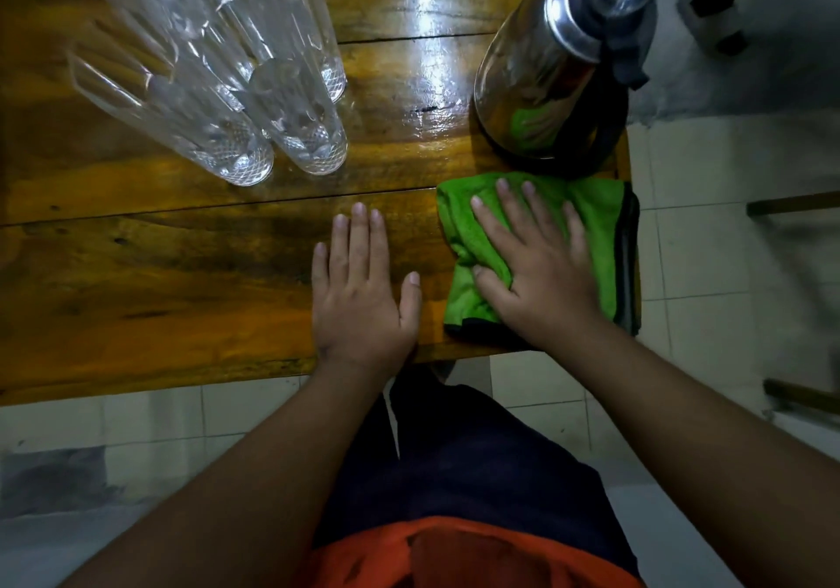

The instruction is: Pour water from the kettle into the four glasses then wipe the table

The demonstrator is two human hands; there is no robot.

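Several tall clear glasses (218,73) stand grouped on the far left of the wooden table (182,269). A steel kettle (554,69) with a dark handle stands at the table's right end. Just in front of it lies a folded green cloth (591,205) by the right corner. My right hand (536,269) lies flat on the cloth, fingers spread, thumb pressing a fold. My left hand (363,283) rests palm down on the bare wood to the left of the cloth, holding nothing.
The table's near edge runs just in front of my wrists and its right edge is beside the cloth. White floor tiles (709,269) lie beyond. A wet sheen shows on the wood between glasses and kettle. Dark furniture legs (791,205) stand at the right.
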